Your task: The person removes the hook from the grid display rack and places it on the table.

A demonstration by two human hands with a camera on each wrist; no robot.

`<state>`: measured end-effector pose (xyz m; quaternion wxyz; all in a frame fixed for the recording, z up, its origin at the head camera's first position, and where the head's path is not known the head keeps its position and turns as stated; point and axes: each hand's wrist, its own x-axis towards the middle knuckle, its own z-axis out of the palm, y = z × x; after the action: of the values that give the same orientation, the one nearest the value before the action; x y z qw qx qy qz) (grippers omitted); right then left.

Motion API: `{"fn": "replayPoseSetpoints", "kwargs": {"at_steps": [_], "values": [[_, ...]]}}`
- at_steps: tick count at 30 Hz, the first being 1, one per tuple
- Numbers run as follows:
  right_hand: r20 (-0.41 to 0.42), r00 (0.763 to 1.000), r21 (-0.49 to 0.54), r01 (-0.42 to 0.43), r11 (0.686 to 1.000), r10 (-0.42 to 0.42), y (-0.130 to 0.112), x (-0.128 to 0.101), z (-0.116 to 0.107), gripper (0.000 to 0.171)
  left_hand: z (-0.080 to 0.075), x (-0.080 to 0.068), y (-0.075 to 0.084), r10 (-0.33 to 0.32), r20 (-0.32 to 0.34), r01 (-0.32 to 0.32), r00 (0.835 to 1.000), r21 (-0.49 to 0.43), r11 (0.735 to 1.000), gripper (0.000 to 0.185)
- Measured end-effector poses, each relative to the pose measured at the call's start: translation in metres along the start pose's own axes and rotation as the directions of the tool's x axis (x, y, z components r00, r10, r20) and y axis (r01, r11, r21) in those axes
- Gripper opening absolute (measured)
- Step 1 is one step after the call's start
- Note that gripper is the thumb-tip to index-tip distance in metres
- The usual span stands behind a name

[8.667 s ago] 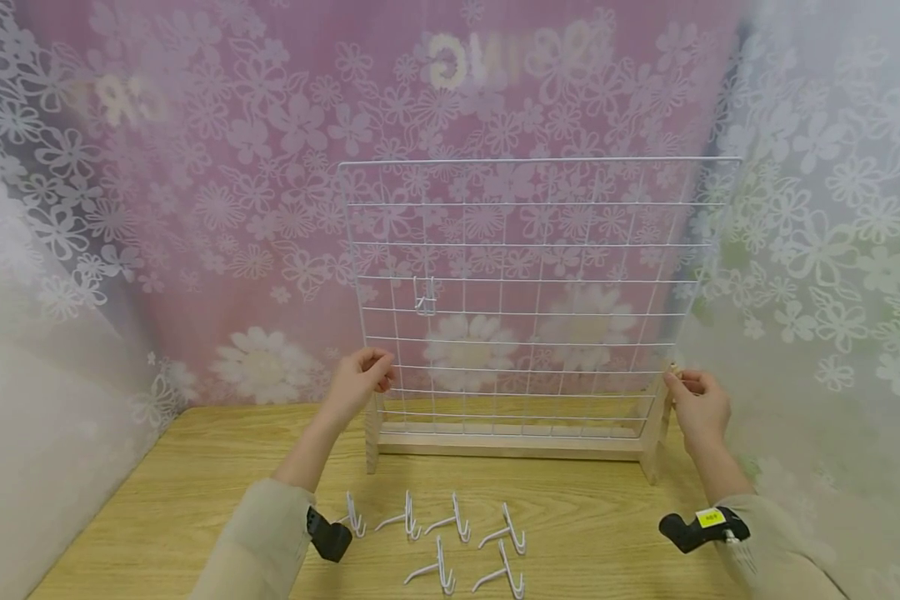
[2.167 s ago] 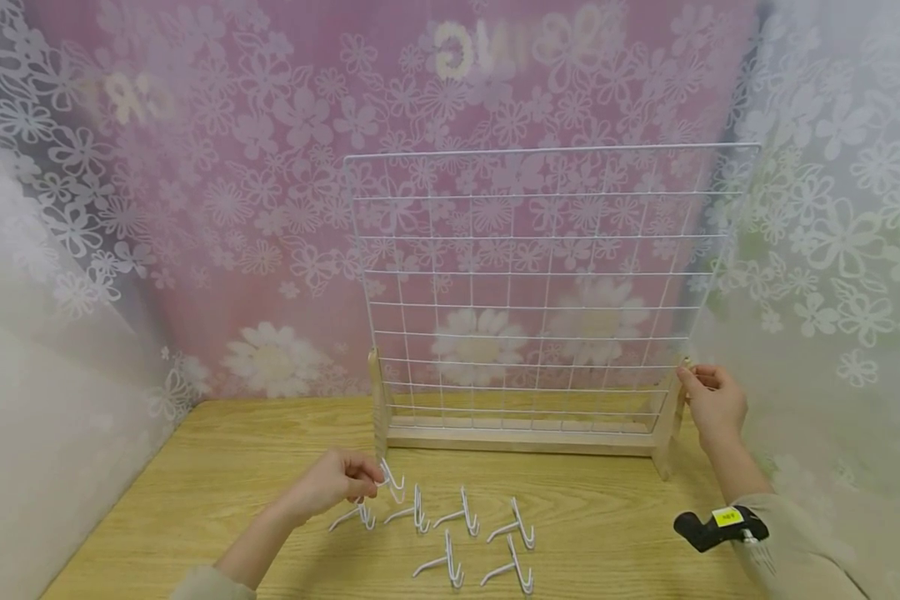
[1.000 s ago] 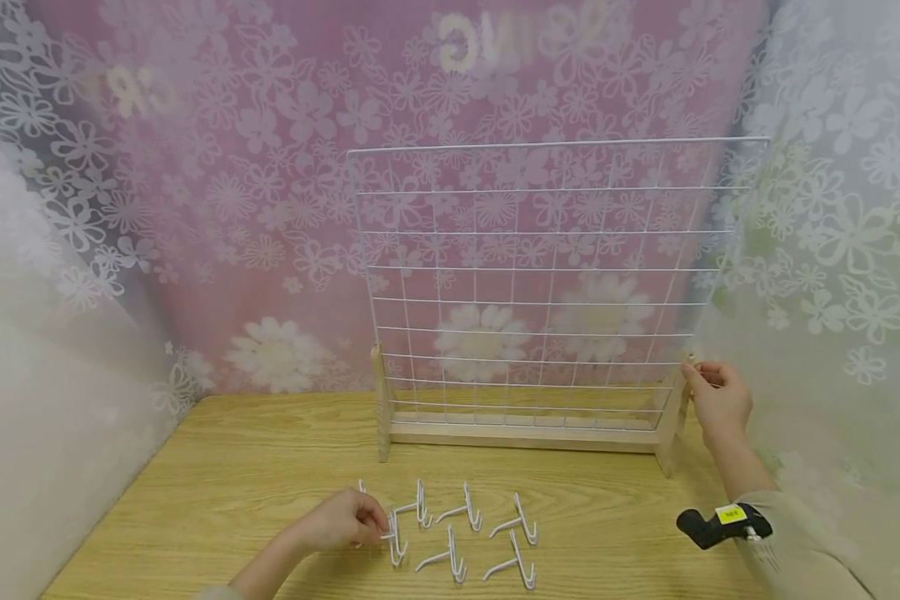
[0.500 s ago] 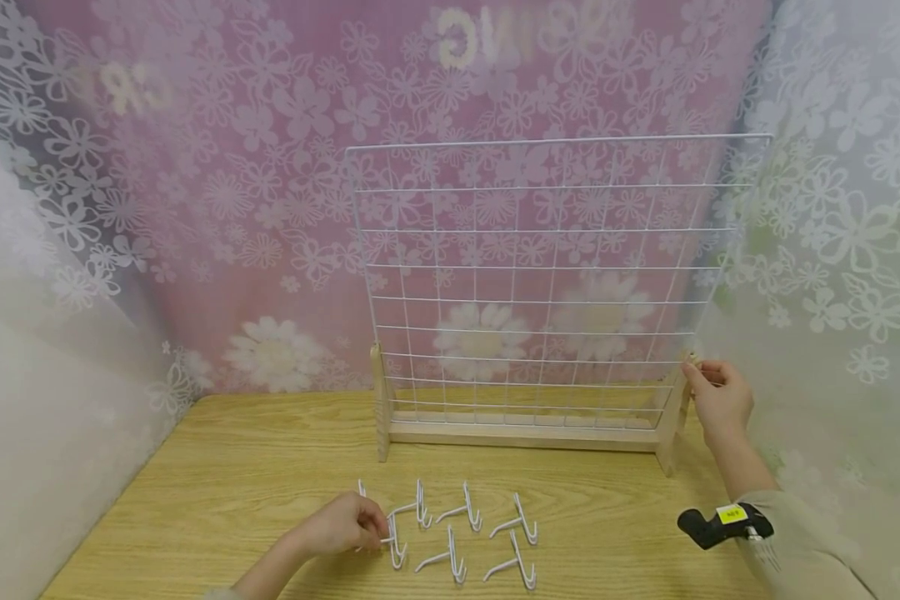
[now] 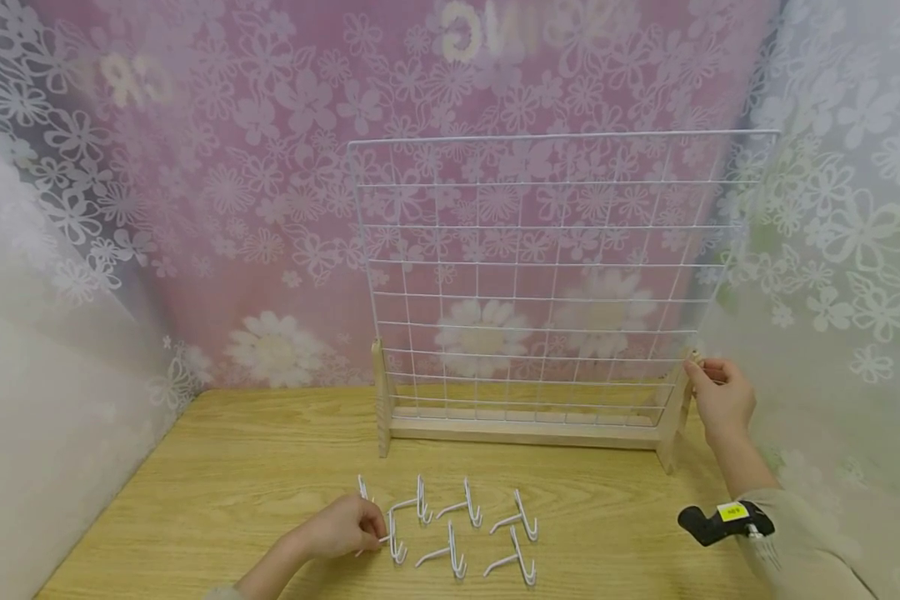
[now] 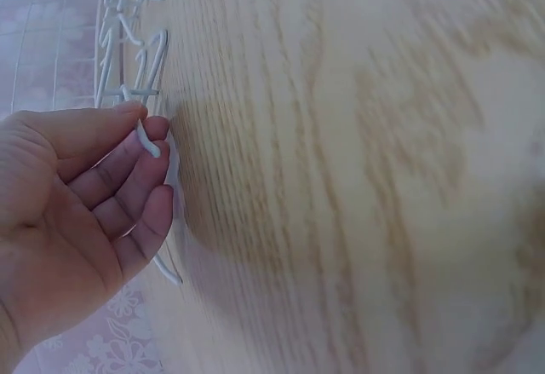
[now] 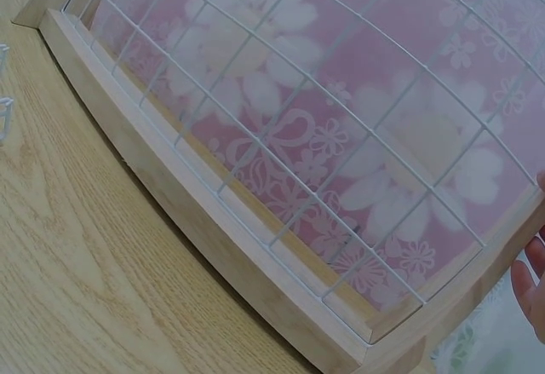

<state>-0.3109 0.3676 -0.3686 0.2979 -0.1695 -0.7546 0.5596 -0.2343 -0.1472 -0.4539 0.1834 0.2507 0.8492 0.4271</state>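
On the wooden table (image 5: pixel 217 467), a hook (image 5: pixel 394 542) has been brought down from the grid (image 5: pixel 547 275) and is pinched by the left hand (image 5: pixel 341 527); the grid's post is gripped by the right hand (image 5: pixel 720 396).

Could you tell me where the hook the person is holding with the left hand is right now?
In the head view, the white wire hook lies low on the wooden table, pinched by the left hand, leftmost among the loose hooks.
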Motion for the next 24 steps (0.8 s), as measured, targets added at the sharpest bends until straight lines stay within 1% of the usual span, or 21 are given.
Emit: {"fn": "replayPoseSetpoints", "kwargs": {"at_steps": [4, 7, 11, 13, 17, 19, 24], "values": [[0.000, 1.000, 0.011, 0.005, 1.000, -0.005, -0.001, 0.000, 0.001, 0.014, -0.001, 0.001, -0.003, 0.008, -0.006, -0.008, 1.000, 0.067, 0.998, 0.005], [-0.001, 1.000, 0.003, 0.006, 1.000, -0.006, -0.001, 0.001, 0.000, 0.014, -0.002, 0.001, -0.003, 0.016, -0.007, -0.015, 1.000, 0.098, 0.995, 0.006], [0.000, 1.000, -0.057, 0.019, 0.998, -0.019, 0.000, 0.000, -0.001, 0.019, -0.005, -0.002, -0.002, 0.022, -0.010, -0.021, 1.000, 0.111, 0.994, 0.006], [-0.006, 1.000, -0.098, 0.025, 0.995, -0.025, 0.001, -0.001, -0.003, 0.023, -0.008, -0.002, -0.001, 0.040, -0.020, -0.037, 0.999, 0.126, 0.991, 0.005], [-0.013, 0.999, -0.151, 0.049, 0.987, -0.052, -0.001, -0.003, -0.006, 0.030, -0.020, -0.003, 0.002, 0.072, -0.057, -0.062, 0.996, 0.170, 0.984, 0.004], [-0.013, 0.998, -0.149, 0.053, 0.987, -0.055, -0.003, -0.003, -0.008, 0.028, -0.028, -0.003, 0.005, 0.083, -0.077, -0.067, 0.994, 0.191, 0.979, 0.006], [0.012, 0.997, -0.140, 0.074, 0.987, -0.073, -0.009, -0.002, -0.011, 0.020, -0.046, -0.007, 0.015, 0.072, -0.118, -0.052, 0.990, 0.169, 0.984, 0.013]]}}
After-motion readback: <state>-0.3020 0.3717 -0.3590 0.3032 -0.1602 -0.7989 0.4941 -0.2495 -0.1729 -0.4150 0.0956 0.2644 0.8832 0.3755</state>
